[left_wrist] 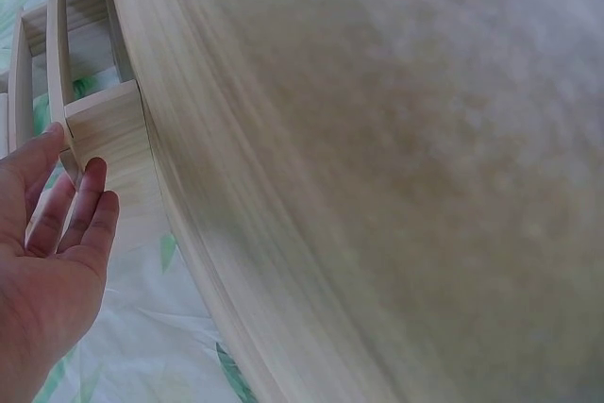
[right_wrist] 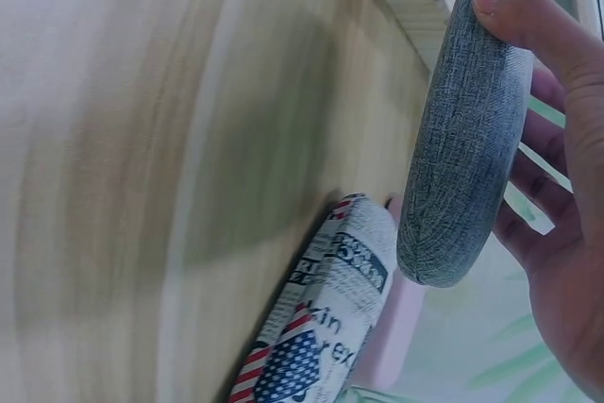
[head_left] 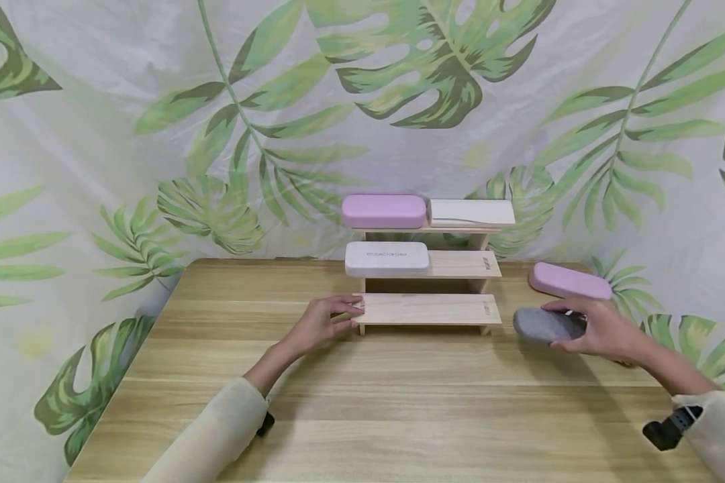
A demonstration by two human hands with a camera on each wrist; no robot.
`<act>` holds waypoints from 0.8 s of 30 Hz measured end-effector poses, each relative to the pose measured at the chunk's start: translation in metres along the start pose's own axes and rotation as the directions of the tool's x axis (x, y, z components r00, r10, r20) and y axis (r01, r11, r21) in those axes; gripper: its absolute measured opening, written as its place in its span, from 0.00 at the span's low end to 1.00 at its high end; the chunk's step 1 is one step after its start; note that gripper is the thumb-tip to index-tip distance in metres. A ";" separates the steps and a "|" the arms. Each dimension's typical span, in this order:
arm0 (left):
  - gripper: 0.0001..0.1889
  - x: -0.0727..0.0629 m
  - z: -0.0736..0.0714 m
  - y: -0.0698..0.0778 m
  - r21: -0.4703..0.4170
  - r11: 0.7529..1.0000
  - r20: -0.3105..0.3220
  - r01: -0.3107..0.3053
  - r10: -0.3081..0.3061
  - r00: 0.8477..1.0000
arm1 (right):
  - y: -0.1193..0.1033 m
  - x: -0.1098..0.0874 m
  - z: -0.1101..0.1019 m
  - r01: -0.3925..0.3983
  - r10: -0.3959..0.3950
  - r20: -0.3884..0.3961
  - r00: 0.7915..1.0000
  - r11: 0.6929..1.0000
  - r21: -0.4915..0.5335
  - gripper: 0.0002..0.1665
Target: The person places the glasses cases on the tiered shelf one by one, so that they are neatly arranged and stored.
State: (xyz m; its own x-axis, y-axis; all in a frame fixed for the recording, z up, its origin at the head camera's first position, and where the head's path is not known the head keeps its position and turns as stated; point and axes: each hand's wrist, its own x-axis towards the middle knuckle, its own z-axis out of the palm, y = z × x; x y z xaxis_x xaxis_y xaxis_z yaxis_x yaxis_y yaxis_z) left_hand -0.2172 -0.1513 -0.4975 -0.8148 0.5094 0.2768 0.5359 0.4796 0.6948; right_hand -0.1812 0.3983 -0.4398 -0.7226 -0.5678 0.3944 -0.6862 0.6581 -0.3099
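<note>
My right hand [head_left: 604,329] grips a grey fabric glasses case [head_left: 544,325] between thumb and fingers, to the right of a three-tier wooden shelf [head_left: 423,308]. In the right wrist view, this case [right_wrist: 467,129] is held above the table. My left hand [head_left: 323,323] pinches the left end of the lowest tier, thumb on one face and fingertips at the edge in the left wrist view. On the middle tier lies a white case [head_left: 387,259] with printed letters. The top tier bears a pink case [head_left: 383,211] and a white case [head_left: 471,212].
Another pink case [head_left: 570,281] lies on the wooden table [head_left: 399,416] at the back right. Beside it in the right wrist view is a case with flag and letter print [right_wrist: 321,318], mostly hidden behind my hand in the head view. A leaf-patterned cloth [head_left: 278,100] hangs behind.
</note>
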 end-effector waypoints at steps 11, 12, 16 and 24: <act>0.12 0.000 0.000 -0.001 0.000 1.000 0.004 -0.001 0.001 1.000 | -0.004 0.016 -0.007 -0.008 0.007 -0.015 1.000 1.000 -0.022 0.39; 0.13 0.000 0.000 -0.001 -0.001 1.000 0.003 -0.002 0.002 1.000 | -0.004 0.019 -0.007 -0.001 0.001 -0.019 1.000 1.000 -0.026 0.38; 0.13 0.000 0.000 0.000 -0.002 1.000 0.003 -0.008 0.008 1.000 | -0.005 0.027 -0.008 0.023 -0.025 -0.042 0.999 0.999 -0.043 0.39; 0.13 0.000 0.000 0.000 -0.004 1.000 0.006 -0.003 0.003 1.000 | -0.007 0.041 -0.007 0.042 -0.047 -0.064 0.997 0.996 -0.079 0.39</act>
State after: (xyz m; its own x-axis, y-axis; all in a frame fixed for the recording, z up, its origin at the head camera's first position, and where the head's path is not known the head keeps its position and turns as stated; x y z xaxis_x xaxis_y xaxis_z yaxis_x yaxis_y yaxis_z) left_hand -0.2173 -0.1511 -0.4975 -0.8117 0.5152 0.2751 0.5377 0.4753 0.6964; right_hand -0.2057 0.3738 -0.4157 -0.6823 -0.5653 0.4636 -0.7074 0.6705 -0.2235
